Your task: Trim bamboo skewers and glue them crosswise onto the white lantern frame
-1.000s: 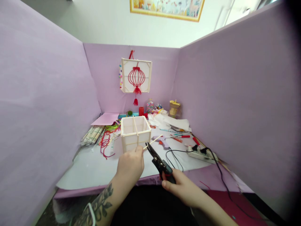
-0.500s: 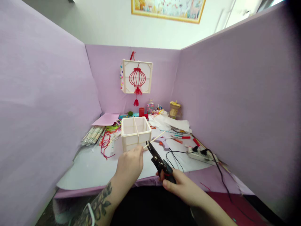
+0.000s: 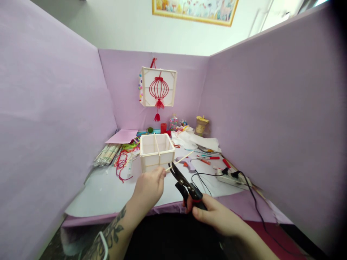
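Note:
My left hand pinches one end of a thin wooden stick that slants up to the right. My right hand grips the handles of black cutting pliers, whose jaws sit on the stick just right of my left fingertips. Right behind both hands stands a white open-topped box frame made of sticks and paper, with another stick across its top.
A finished lantern panel with a red lantern drawing hangs on the back wall. A glue gun, power strip with black cable, red cord, stick bundles, pens and paper lie around. Purple partitions enclose three sides.
My right hand and the pliers shifted slightly right and lower; the stick tilted a little more upward. My left hand stayed in place.

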{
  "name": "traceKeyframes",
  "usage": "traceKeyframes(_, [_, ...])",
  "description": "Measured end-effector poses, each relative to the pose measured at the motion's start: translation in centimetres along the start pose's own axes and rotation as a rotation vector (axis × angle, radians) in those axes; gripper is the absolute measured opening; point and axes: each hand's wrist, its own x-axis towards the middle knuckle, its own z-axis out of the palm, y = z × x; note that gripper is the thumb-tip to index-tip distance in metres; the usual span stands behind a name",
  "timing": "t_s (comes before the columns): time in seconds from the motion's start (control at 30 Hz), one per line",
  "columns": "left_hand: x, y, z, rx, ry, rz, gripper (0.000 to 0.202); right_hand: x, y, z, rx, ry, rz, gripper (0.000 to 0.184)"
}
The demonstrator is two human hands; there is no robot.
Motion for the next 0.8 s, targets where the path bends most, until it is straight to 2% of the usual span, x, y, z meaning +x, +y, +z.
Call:
traceKeyframes(0.27, [0.2, 0.2, 0.0, 0.015, -0.009, -0.006, 0.032, 0.1, -0.7, 0.5, -0.03, 0.02, -0.004, 0.049])
traceKeyframes(0.6, [-0.1, 1.6, 0.0, 0.176, -0.024, -0.082, 0.026, 0.7, 0.1, 1.6, -0.167, 0.147, 0.005, 0.027])
traceKeyframes(0.7, [-0.1, 1.3, 0.1, 0.153, 0.04, -0.049, 0.023, 0.9, 0.1, 1.5, -0.169, 0.167, -0.035, 0.024])
traceKeyframes(0.8, [-0.2, 0.8, 0.5, 0.147, 0.198, 0.045, 0.02, 1.0, -0.1, 1.1, -0.138, 0.155, -0.103, 0.025])
